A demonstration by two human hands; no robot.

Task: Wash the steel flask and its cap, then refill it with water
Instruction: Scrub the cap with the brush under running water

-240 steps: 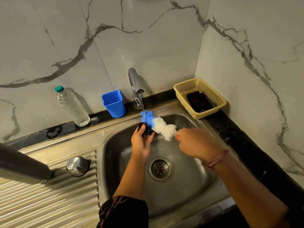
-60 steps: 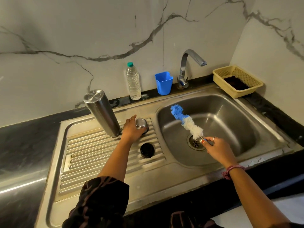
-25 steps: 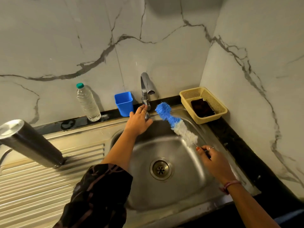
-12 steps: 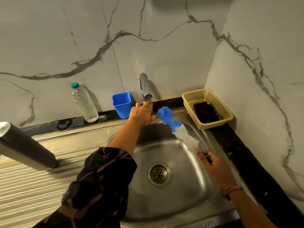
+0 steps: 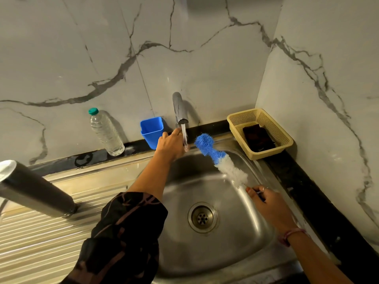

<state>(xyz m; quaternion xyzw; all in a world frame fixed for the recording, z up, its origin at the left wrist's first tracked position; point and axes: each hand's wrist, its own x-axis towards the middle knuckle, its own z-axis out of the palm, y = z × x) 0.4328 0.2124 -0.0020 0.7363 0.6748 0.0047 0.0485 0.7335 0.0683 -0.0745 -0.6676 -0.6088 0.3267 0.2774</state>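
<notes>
Two hands work over a steel sink (image 5: 235, 253): the left hand (image 5: 171, 145) reaches behind the running tap (image 5: 179, 108), fingers hidden; the right hand (image 5: 268, 203) grips a bottle brush (image 5: 217, 158). The steel flask (image 5: 34, 187) stands inverted on the draining board, partly cut off.

I see the steel flask (image 5: 37, 189) standing upside down on the ribbed draining board left of the sink basin, its mouth resting on the ridges and its flat base uppermost, catching light. The wide lens makes its plain brushed-metal body seem to lean toward the left edge of my view. I cannot find its cap in this view.
</notes>
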